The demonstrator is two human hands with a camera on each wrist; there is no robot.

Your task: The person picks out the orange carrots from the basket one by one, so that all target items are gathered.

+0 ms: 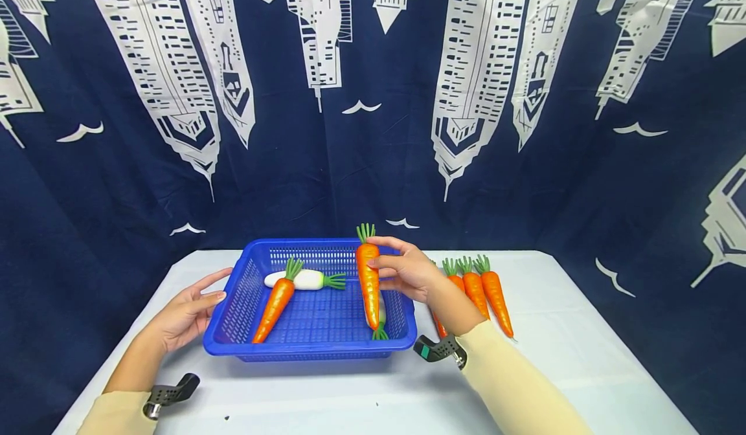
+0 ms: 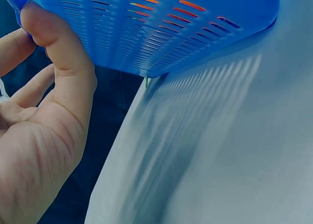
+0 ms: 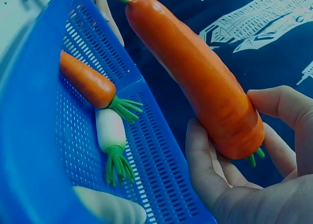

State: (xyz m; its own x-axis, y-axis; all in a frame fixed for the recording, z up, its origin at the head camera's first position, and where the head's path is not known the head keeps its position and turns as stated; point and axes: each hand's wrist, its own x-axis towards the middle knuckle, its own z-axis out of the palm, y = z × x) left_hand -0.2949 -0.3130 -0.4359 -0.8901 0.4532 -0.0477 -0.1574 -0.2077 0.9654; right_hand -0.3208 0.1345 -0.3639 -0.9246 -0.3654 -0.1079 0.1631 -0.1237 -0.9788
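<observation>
My right hand (image 1: 408, 272) pinches an orange carrot (image 1: 368, 286) near its green top, thumb and fingers on either side. The carrot hangs over the right part of the blue basket (image 1: 315, 351), tip pointing down toward me. At the basket's left rim, my left hand (image 1: 189, 315) holds the edge between thumb and fingers; the left wrist view shows the thumb (image 2: 41, 26) against the rim. Inside lie another carrot (image 1: 274, 309) and a white radish (image 1: 309, 279), whose leaves point right. A second white radish (image 3: 110, 207) lies at the right end, partly hidden by the held carrot in the head view.
Several more carrots (image 1: 495, 296) lie side by side on the white table (image 1: 559, 357), right of the basket, partly behind my right forearm. A dark blue curtain (image 1: 373, 163) with white building prints hangs behind the table's back edge.
</observation>
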